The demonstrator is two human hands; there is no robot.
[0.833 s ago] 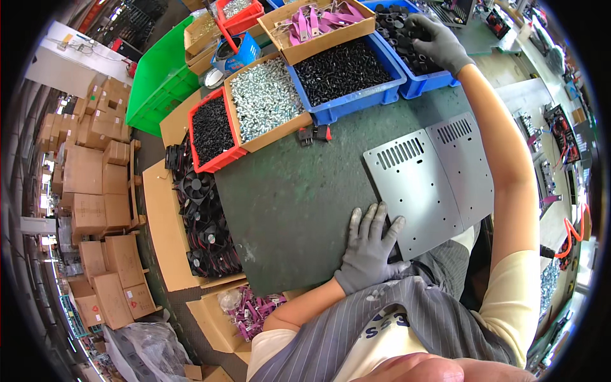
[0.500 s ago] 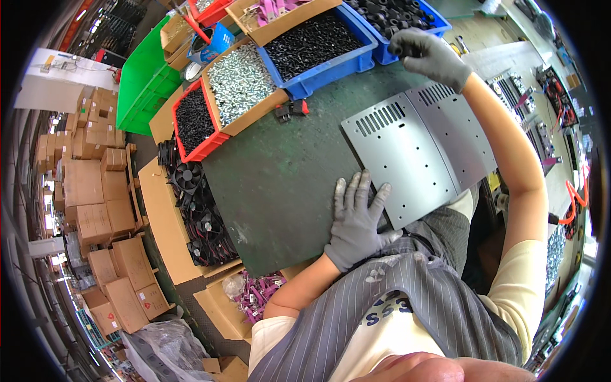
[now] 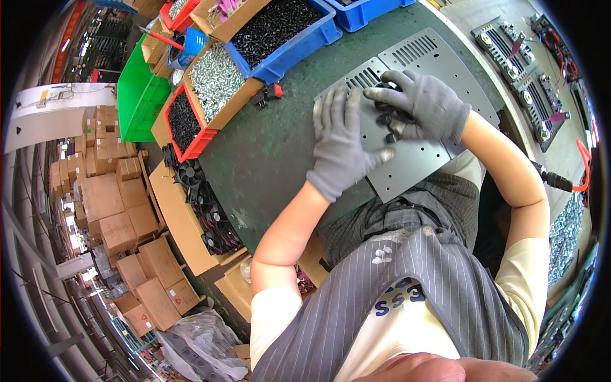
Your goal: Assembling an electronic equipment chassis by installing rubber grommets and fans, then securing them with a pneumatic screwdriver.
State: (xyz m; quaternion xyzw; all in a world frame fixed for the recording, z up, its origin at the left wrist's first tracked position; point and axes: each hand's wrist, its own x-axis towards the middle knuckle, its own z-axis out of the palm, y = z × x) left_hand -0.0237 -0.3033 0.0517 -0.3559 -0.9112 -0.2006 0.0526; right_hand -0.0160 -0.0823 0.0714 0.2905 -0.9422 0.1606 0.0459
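Cartons [image 3: 121, 232] stood left of green tabletop [image 3: 273, 169]. Your right hand [image 3: 429, 105] clasped black parts [image 3: 389, 120] between thumb and fingers, over slotted plate [image 3: 407, 169]; your left hand [image 3: 337, 137], fingers extended, overlapped plate's edge.

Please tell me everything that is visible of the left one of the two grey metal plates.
The left plate is smooth, grey and shiny, like sheet metal, with a row of slots near its far edge and small round holes. It lies slanted on the dark green worktop, beside the right plate; overlap is unclear. The spread left hand rests over its left side. The right hand, holding small black parts, hides some of its middle; contact there is unclear.
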